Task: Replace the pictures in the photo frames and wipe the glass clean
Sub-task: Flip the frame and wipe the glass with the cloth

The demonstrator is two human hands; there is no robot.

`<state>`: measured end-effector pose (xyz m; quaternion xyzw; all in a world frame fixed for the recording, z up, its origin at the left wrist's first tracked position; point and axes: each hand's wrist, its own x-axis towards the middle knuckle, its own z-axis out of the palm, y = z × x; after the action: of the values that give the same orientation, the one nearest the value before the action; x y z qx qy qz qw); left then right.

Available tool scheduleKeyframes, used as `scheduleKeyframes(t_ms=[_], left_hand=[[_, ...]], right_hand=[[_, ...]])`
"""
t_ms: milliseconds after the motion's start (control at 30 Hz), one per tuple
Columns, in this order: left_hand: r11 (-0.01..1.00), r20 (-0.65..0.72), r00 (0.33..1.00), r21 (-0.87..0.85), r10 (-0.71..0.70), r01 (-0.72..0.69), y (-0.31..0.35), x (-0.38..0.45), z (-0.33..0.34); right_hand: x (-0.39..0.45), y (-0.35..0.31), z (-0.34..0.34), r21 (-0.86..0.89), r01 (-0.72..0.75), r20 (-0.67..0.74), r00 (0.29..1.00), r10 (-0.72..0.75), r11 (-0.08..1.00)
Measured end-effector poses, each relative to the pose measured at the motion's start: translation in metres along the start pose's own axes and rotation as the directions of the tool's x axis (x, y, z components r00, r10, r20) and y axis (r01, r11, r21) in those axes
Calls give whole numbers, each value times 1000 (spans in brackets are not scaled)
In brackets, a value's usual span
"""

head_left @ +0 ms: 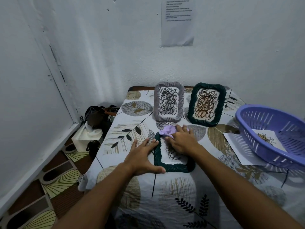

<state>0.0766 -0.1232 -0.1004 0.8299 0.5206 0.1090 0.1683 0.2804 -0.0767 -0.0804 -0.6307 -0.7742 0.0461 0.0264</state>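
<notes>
While the flat left hand [143, 157] steadies the lengthwise-lying frame [173, 167], the right hand [182, 141] presses a cloth [166, 131].

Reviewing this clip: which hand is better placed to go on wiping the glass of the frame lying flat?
The right hand: it already presses the purple cloth on the flat green frame, over the glass. The left hand lies spread along the frame's left edge, steadying it, so it should stay there.

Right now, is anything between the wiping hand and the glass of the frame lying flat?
Only the purple cloth, which the right hand presses onto the glass of the flat dark green frame. The left hand rests on the frame's left edge, clear of the glass.
</notes>
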Motion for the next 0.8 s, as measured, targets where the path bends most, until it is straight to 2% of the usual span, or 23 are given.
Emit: scheduleKeyframes(t_ms=[167, 433, 800], left_hand=[[1000, 6, 1000, -2, -10, 10, 2, -1, -2], [1000, 15, 1000, -5, -21, 21, 5, -3, -5], [999, -16, 999, -22, -32, 32, 4, -2, -3]], right_hand=[[-9, 37, -6, 46, -104, -6, 995, 104, 994], [-3, 15, -11, 93, 34, 79, 996, -41, 995], [-45, 11, -3, 178, 4, 35, 999, -10, 984]])
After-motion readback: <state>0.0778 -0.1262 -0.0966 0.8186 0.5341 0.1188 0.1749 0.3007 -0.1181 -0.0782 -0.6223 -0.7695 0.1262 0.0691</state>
